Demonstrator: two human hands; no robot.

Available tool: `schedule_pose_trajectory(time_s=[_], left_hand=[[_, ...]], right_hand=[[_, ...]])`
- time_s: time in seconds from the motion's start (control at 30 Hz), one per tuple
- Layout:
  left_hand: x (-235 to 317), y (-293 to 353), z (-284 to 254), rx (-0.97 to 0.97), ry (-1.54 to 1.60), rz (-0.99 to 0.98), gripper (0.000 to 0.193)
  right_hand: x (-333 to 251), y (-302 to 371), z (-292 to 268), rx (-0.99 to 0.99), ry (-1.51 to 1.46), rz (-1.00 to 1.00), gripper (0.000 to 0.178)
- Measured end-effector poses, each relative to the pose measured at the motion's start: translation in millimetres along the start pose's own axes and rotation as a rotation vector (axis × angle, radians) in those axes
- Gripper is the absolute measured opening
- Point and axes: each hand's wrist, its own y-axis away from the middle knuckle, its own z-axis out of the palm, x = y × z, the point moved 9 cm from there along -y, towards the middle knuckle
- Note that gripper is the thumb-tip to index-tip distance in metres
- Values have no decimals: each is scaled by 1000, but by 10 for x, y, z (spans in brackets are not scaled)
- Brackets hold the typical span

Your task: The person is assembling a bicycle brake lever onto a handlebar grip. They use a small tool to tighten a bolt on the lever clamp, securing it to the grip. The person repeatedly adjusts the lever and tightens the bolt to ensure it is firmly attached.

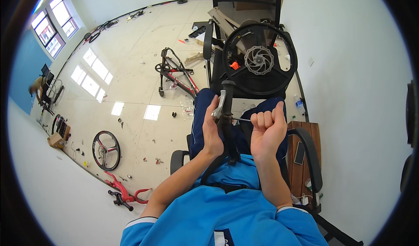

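Note:
A black bicycle handlebar (230, 137) lies over my lap, with a dark grip (228, 91) at its far end and a silver brake lever (221, 102) on its left side. My left hand (212, 137) is held against the bar beside the lever, its thumb side up and the other fingers mostly hidden. From the right, my right hand (267, 130) is closed in a fist around a tool with a thin metal shaft (241, 119). That shaft reaches to the bar near the lever's clamp. The tool's handle is hidden inside the fist.
Ahead, a black chair (214, 67) carries a black wheel (227, 73) with a disc rotor (259, 60). A black-and-red bike frame (181, 73), another wheel (106, 151) and a red frame part (126, 193) lie on the left floor. A wooden box (310, 158) holding a phone (299, 152) stands right.

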Motion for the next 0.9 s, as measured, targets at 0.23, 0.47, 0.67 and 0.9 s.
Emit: schedule_pose_trajectory(time_s=[0.23, 0.47, 0.67, 0.9], left_hand=[[-92, -10, 115, -175, 175, -320, 74], [-188, 14, 171, -232, 369, -576, 91], [-298, 153, 256, -412, 252, -829, 76], [-184, 16, 42, -95, 366, -658, 72]], right_hand=[[-142, 346, 387, -473, 268, -326, 46], [-177, 743, 892, -1047, 945, -590, 27], [180, 1290, 811, -1844, 1274, -395, 40], [-101, 1092, 988, -1529, 1269, -742, 17]])
